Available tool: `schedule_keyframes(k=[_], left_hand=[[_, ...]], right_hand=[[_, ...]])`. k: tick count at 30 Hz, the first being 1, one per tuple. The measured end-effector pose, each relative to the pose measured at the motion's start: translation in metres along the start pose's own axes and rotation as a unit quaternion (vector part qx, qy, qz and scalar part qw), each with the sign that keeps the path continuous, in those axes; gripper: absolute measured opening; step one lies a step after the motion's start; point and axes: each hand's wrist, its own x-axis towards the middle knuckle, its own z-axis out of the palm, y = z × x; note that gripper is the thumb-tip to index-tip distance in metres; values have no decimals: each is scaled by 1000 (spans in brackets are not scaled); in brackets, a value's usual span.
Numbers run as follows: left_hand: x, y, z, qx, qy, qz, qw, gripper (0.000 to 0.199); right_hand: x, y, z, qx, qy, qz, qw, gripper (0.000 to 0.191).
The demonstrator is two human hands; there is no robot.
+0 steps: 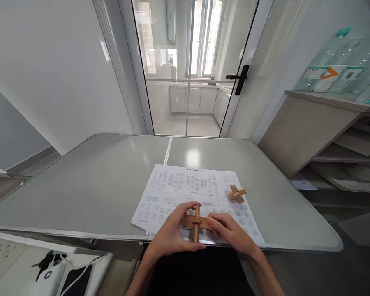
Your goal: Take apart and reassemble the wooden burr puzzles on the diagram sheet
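Between my hands, over the table's front edge, is a wooden puzzle (188, 221): a flat bar crossed by a round stick (197, 210). My left hand (175, 230) grips the stick by its two ends, thumb at the near end and a finger at the far end. The bar's right end is pinched between the thumb and fingers of my right hand (230, 231). Beneath lies a printed sheet (166, 193) with rows of small diagrams. A second wooden puzzle (237, 194), of interlocked pieces, rests on the sheet's right side.
The grey table (80, 185) stretches toward a glass door (188, 102) with a black handle. At right, a shelf unit (320, 123) carries several clear bottles (336, 70). Lower left, a white surface holds a white device (51, 279), cables and a dark phone-like slab (77, 281).
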Motion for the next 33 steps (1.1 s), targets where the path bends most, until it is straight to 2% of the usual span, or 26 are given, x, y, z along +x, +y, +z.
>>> schedule_keyframes(k=[5,12,20,27,33], left_hand=[[0,0,2,0,17,-5,1000,88],[1,0,2,3,25,-8,1000,90],[2,-1,5,-1,38,-15,999,89],[2,2,7,8,53,-20,998,87],[3,0,6,2,49,-20,999,92]], right_hand=[[0,2,4,-15,35,10,999,50],[1,3,5,-31,46,12,998,52],[0,3,6,69,61,38,995,43],[-2,3,7,50,81,39,995,45],[-1,5,6,68,68,33,995,41]])
